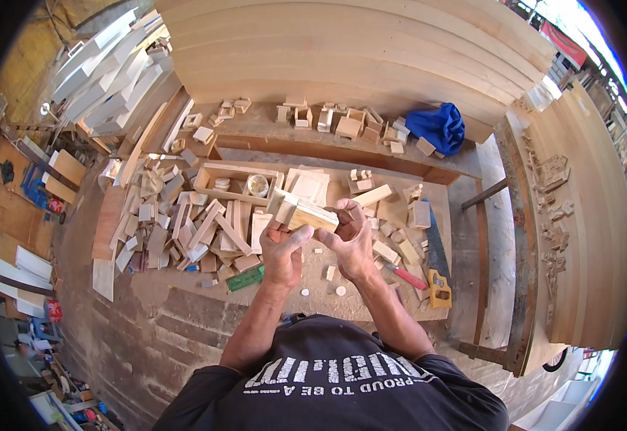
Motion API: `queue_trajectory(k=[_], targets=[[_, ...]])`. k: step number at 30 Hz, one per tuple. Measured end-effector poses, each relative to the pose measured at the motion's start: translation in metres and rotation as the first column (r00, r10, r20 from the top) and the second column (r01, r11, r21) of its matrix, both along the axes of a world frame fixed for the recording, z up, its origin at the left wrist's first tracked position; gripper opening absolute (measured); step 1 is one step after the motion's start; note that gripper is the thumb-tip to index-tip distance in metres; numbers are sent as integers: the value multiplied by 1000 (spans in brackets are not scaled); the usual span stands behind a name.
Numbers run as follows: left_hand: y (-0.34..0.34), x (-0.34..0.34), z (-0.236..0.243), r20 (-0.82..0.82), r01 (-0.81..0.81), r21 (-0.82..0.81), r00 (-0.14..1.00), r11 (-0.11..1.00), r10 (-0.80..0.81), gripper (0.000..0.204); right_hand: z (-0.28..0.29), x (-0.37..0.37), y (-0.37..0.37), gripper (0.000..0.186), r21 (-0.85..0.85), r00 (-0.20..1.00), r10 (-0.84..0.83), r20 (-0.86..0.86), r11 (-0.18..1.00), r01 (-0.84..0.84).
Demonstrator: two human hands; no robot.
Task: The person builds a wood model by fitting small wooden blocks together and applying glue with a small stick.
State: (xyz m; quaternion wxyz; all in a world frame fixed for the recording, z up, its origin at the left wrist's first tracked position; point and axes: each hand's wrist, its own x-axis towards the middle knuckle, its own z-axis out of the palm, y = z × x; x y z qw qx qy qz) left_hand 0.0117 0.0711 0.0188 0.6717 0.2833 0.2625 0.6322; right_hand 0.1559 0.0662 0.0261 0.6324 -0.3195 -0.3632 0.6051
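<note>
Above the middle of the workbench (306, 287) I hold a small assembly of pale wooden blocks (312, 214) between both hands. My left hand (283, 251) grips its left end, thumb along the near side. At the right end, the thumb and fingers of my right hand (351, 241) close on the same blocks. Behind them lie thin flat wood pieces (309, 185) and an open wooden tray (216, 171) with a small round tub (257, 185) in it. Two small white discs (340, 291) rest on the bench in front of me.
Loose wood offcuts (177, 223) heap up on the left. A handsaw (437, 251) with a yellow handle and a red-handled tool (408, 276) lie at right. Small wooden pieces (349, 123) and a blue cloth (437, 128) sit on the back shelf. Stacked boards (356, 50) stand behind.
</note>
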Motion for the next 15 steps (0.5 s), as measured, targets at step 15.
queue_trajectory(k=[15], targets=[[-9, -9, 30, 97, 11, 112, 995, 994, -22, 85, 16, -4, -10, 83, 251, 998, -3, 56, 968, -11]])
